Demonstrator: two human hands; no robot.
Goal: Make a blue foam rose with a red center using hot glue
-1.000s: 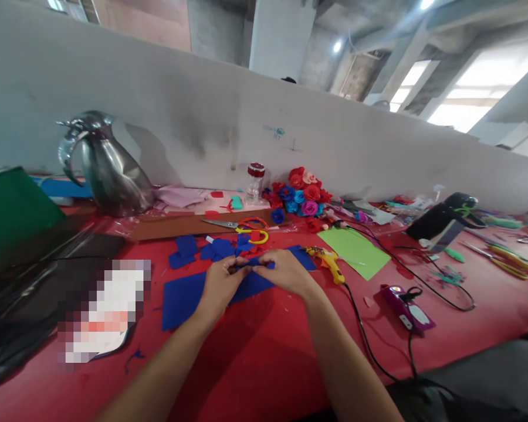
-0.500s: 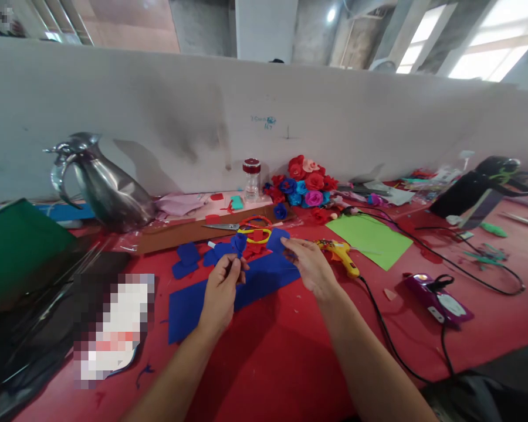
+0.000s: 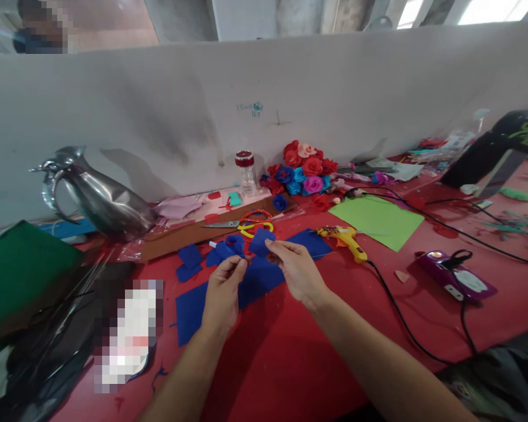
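My left hand (image 3: 224, 287) is closed, thumb against fingers, on the base of a partly formed blue paper flower (image 3: 234, 244) with a curled centre. In my right hand (image 3: 297, 266), thumb and fingers pinch a blue paper petal (image 3: 260, 241), held just right of the flower. Below both hands lies a long blue paper strip (image 3: 193, 313). Several cut blue petals (image 3: 189, 261) rest to the left of the flower. Behind the hands are scissors (image 3: 255, 227) with yellow and red handles. A yellow glue gun (image 3: 349, 243) lies to the right of my right hand.
A steel jug (image 3: 101, 193) and a lidded glass jar (image 3: 247, 176) stand at the back, beside a bunch of paper roses (image 3: 305, 170). Green paper (image 3: 381, 220) lies right of centre. A purple power strip (image 3: 455, 278) and its black cables cross the right side.
My right hand has moved left with the petal, bringing it close to the flower in my left hand. The camera view has shifted slightly.
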